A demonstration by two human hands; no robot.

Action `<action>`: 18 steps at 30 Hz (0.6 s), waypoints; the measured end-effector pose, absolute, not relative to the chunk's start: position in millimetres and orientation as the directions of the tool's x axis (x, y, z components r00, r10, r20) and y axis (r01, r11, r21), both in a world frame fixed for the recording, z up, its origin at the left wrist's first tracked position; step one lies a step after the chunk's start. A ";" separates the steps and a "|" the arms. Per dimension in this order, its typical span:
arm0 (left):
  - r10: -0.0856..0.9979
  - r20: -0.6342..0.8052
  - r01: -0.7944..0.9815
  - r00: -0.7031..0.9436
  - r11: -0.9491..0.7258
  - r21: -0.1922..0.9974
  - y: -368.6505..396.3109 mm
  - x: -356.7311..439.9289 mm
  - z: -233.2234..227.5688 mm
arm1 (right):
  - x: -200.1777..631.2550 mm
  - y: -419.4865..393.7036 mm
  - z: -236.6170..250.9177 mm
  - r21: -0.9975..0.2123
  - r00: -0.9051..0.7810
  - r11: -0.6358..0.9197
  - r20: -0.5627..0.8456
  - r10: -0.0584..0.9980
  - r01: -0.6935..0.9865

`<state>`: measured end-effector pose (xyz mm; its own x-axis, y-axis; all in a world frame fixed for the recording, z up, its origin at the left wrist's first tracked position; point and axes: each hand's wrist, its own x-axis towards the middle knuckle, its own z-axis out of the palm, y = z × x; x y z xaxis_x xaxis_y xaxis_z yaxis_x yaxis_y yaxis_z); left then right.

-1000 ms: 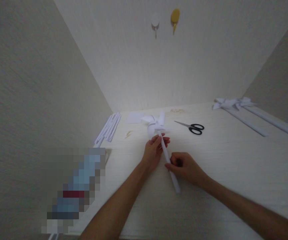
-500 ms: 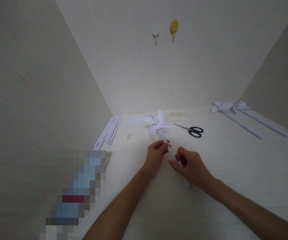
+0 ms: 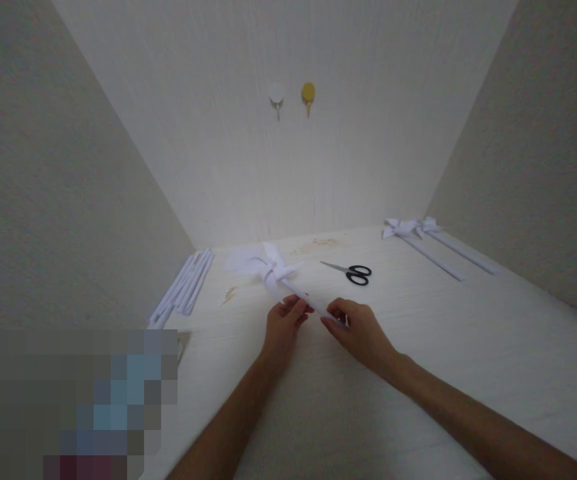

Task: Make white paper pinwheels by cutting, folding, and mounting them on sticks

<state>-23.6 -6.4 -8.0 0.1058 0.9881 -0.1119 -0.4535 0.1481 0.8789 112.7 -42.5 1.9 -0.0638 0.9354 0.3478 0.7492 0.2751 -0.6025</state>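
A white paper pinwheel (image 3: 274, 269) on a rolled paper stick is held over the table, its curled blades pointing away from me. My left hand (image 3: 287, 325) is closed on the stick a little below the blades. Farther down, my right hand (image 3: 355, 327) pinches the same stick near its lower end. Scissors (image 3: 353, 273) with black handles lie behind my right hand, blades pointing left. White paper (image 3: 241, 260) lies flat behind the pinwheel, partly covered by its blades.
Several rolled paper sticks (image 3: 183, 287) are piled at the left. Two finished-looking pinwheels (image 3: 408, 228) lie at the back right. A white hook (image 3: 277, 97) and a yellow hook (image 3: 308, 93) are on the back wall. A pixelated patch hides the lower left.
My view has shifted right and tilted up. My right hand has moved along the stick to its lower end, and the stick lies at a flatter slant. My left hand keeps its hold.
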 end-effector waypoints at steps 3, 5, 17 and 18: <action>0.987 -0.111 -0.435 0.113 0.149 0.888 -5.7 -24.4 -8.7 | 123.1 -37.2 8.0 -0.626 -0.012 0.266 0.379 0.925 0.733; 0.987 -0.113 -0.429 0.118 0.153 0.890 -4.9 -25.0 -9.6 | 135.6 -33.0 12.8 -0.642 0.023 0.260 0.398 0.917 0.721; 0.975 -0.134 -0.441 0.178 0.201 0.875 -4.8 -26.4 -12.9 | 251.6 6.8 -1.6 -0.571 0.382 -0.144 0.322 0.866 0.808; 0.974 -0.135 -0.439 0.182 0.203 0.875 -5.1 -26.5 -12.4 | 255.8 9.4 -2.9 -0.567 0.397 -0.178 0.289 0.871 0.804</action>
<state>-26.5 -5.1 -12.4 0.1821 0.9740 -0.1348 -0.4394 0.2033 0.8750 255.8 9.4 -2.9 0.3966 0.8713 0.2889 0.8042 -0.1780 -0.5671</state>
